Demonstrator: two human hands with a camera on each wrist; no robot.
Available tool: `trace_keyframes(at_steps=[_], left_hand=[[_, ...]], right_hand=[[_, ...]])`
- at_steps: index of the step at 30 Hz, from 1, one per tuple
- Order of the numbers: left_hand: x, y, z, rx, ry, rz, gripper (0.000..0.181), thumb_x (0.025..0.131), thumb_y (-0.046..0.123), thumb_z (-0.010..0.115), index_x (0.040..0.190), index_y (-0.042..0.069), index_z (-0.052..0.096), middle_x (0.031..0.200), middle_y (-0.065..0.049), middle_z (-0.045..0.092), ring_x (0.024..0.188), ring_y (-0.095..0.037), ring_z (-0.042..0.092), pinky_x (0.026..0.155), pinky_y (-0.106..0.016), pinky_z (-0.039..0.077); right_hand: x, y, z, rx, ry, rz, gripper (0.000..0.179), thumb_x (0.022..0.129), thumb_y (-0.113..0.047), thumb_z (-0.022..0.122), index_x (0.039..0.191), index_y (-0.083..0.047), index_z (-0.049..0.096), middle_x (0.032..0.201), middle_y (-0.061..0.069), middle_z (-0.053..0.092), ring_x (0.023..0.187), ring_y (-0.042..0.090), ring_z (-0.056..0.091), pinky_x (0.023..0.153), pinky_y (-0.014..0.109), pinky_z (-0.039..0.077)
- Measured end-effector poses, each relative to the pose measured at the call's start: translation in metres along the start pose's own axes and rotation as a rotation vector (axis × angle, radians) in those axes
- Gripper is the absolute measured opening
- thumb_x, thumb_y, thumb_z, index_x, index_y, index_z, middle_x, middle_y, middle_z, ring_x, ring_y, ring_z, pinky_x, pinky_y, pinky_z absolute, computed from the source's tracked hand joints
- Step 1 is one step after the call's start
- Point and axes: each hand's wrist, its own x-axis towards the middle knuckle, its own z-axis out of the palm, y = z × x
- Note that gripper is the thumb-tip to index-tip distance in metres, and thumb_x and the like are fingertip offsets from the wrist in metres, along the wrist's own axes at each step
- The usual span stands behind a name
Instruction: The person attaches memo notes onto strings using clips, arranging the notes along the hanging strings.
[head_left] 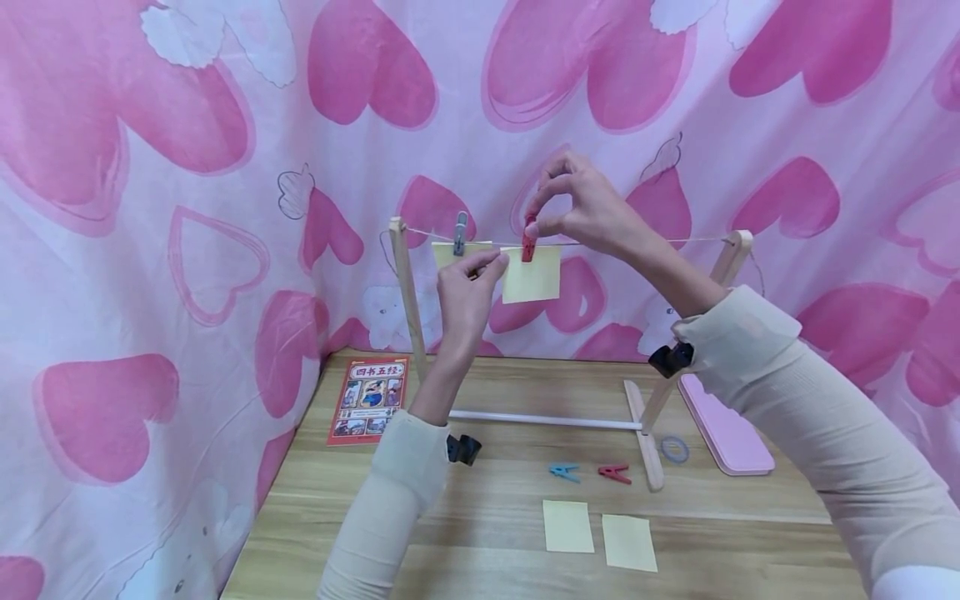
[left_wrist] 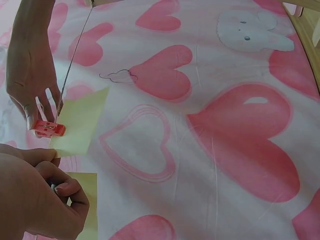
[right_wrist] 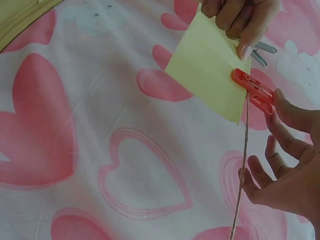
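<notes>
Pinching the upper end of the red clip (head_left: 528,243), the right grip (head_left: 588,208) has its thumb and a finger nearly together on it, the other fingers loosely apart. The clip lies below and left of this grip, its long axis close to upright, crossing the string (head_left: 637,241); its lower end is over the top edge of a note (head_left: 538,282). That note hangs at the string, above the far edge of the surface (head_left: 487,533) as the head view shows it. The right grip is nearer to the clip; the left grip (head_left: 467,296), fingers curled in, pinches the note's upper left corner, just beside the clip.

Close on the left, a grey clip (head_left: 460,233) and its note (head_left: 442,255) hang from the same string; the left grip partly covers that note and leaves little room on this side. To the right the string runs to the right post (head_left: 726,265), beneath the right forearm.

On the surface, a book (head_left: 366,404) lies by the far left corner. A blue clip (head_left: 565,472) and a second red clip (head_left: 615,473) lie in front of the white rod (head_left: 547,420), with two loose notes (head_left: 567,527) towards the near edge. A ring (head_left: 674,449) and a pink case (head_left: 723,425) are beyond the stand's right foot (head_left: 647,442).
</notes>
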Motion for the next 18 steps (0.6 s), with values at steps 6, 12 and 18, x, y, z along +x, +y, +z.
trace_keyframes(at_steps=[6, 12, 18], left_hand=[[-0.0008, -0.001, 0.0007, -0.003, -0.005, -0.005, 0.023, 0.105, 0.015, 0.076, 0.123, 0.002, 0.082, 0.105, -0.01, 0.076, 0.087, -0.012, 0.057, 0.073, -0.022, 0.047], [-0.0036, -0.0032, 0.0009, 0.003, -0.002, 0.004, 0.022, 0.105, 0.016, 0.076, 0.121, 0.002, 0.083, 0.086, 0.001, 0.062, 0.078, -0.011, 0.051, 0.065, -0.022, 0.04], [-0.0075, -0.0077, 0.0016, -0.003, 0.014, 0.008, 0.021, 0.104, 0.016, 0.076, 0.119, 0.002, 0.084, 0.077, 0.004, 0.054, 0.069, -0.009, 0.045, 0.059, -0.022, 0.034]], right_hand=[[-0.0025, 0.0012, -0.0024, -0.007, -0.032, 0.039, 0.024, 0.093, -0.008, 0.084, 0.113, 0.004, 0.081, 0.128, 0.019, 0.057, 0.131, 0.034, 0.05, 0.116, 0.06, 0.04], [-0.0055, 0.0016, -0.0026, 0.003, -0.048, 0.04, 0.027, 0.095, -0.009, 0.084, 0.118, 0.005, 0.079, 0.138, 0.021, 0.059, 0.138, 0.036, 0.049, 0.119, 0.063, 0.04], [-0.0078, 0.0045, -0.001, 0.009, -0.047, 0.031, 0.03, 0.096, -0.01, 0.083, 0.122, 0.005, 0.078, 0.141, 0.022, 0.06, 0.14, 0.037, 0.049, 0.12, 0.063, 0.041]])
